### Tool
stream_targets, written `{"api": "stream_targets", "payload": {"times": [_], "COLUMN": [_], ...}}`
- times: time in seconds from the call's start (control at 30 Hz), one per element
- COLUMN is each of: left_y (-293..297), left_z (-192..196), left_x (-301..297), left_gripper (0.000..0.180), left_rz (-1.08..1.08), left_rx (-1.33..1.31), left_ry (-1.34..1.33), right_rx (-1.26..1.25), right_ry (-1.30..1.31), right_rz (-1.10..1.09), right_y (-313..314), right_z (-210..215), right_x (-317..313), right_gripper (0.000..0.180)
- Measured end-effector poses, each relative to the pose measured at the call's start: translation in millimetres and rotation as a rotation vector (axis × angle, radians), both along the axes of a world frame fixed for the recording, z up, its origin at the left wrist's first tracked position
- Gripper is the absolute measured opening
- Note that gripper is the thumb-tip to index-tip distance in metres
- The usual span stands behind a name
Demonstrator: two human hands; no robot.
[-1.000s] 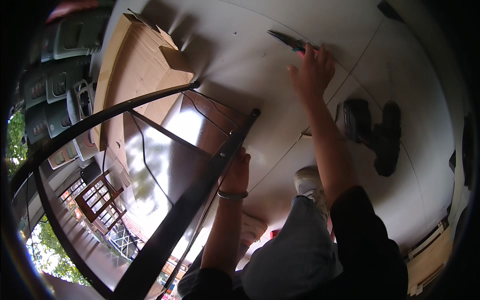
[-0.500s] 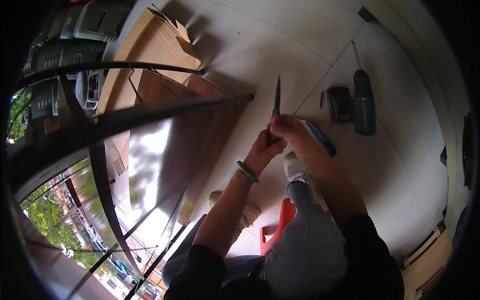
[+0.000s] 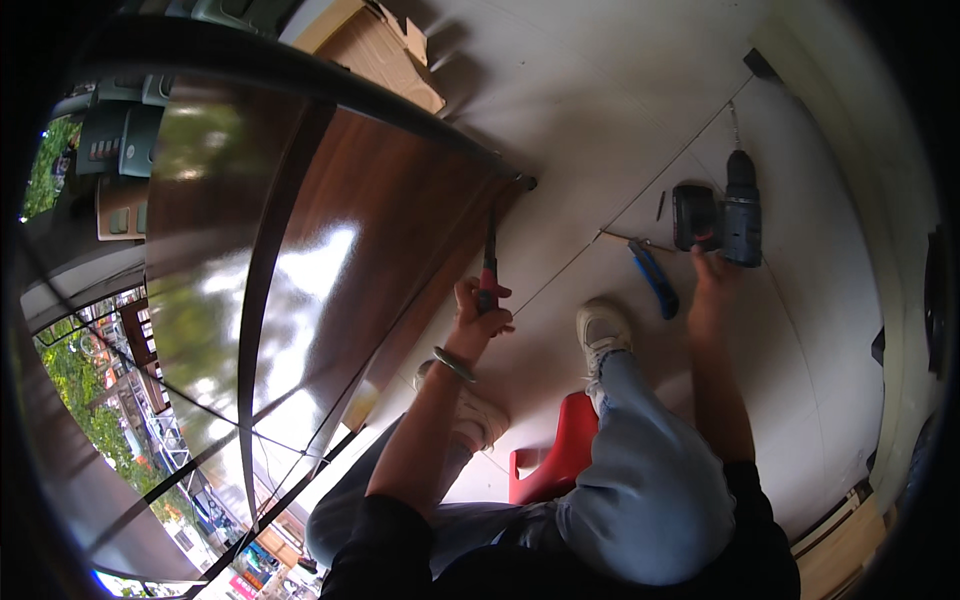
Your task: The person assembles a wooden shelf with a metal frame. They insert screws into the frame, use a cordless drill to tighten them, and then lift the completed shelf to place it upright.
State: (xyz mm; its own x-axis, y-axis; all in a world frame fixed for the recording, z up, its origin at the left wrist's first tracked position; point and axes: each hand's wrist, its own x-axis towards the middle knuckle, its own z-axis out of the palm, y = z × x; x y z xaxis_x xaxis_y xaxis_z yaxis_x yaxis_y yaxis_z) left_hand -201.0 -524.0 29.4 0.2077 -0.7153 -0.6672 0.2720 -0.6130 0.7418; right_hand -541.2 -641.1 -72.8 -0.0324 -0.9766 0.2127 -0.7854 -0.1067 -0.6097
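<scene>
My left hand [image 3: 480,310] is closed around a slim pointed tool [image 3: 489,262] with a dark tapering blade and a red and black handle. The tool points away from me, beside the edge of a glossy brown wooden panel [image 3: 400,190]. On the right, my right hand [image 3: 711,272] reaches to the near end of a dark cordless drill [image 3: 741,210] lying on the floor. Its fingers look stretched out and apart, at or touching the drill. A long bit [image 3: 735,122] sticks out of the drill's far end. A blue utility knife [image 3: 655,280] lies left of this hand.
Dark metal bars [image 3: 300,70] cross the panel at left. An opened cardboard box [image 3: 385,60] lies beyond it. A small dark rod [image 3: 661,205] is on the floor near the drill. A red plastic stool [image 3: 560,455] shows between my legs. A pale wall edge curves along the right.
My hands have parted. The left has moved left with the pointed tool; the right has let go of it and moved right to the drill. The view has shifted too.
</scene>
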Motion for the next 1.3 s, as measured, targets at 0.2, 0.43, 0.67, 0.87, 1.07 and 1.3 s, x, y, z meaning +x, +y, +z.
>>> {"api": "stream_targets", "payload": {"times": [0.2,0.43,0.67,0.87,1.07,1.3], "left_y": [-15,-36,-57,-72,-70,-51], "left_z": [-3,-16,-23,-6,-10,-32], "left_x": [43,61,66,53,55,73], "left_gripper": [0.063,0.065,0.067,0.055,0.041,0.042], "left_rz": [0.093,0.023,-0.024,-0.124,-0.168,-0.14], "left_rx": [-0.056,-0.114,0.09,0.051,-0.137,-0.137], "left_ry": [0.284,0.264,0.222,0.138,0.079,0.034], "right_rx": [0.141,0.118,0.22,0.064,0.127,0.228], "right_ry": [-0.848,-0.743,-0.567,-0.163,0.051,-0.236], "right_rz": [-0.332,-0.312,-0.278,0.052,0.074,-0.054], "right_y": [-43,-65,-48,-40,-40,-42], "right_z": [25,10,-44,-45,-26,-23], "right_x": [13,9,-25,-41,-32,-31], "right_gripper": [0.039,0.033,0.023,0.029,0.034,0.034]}}
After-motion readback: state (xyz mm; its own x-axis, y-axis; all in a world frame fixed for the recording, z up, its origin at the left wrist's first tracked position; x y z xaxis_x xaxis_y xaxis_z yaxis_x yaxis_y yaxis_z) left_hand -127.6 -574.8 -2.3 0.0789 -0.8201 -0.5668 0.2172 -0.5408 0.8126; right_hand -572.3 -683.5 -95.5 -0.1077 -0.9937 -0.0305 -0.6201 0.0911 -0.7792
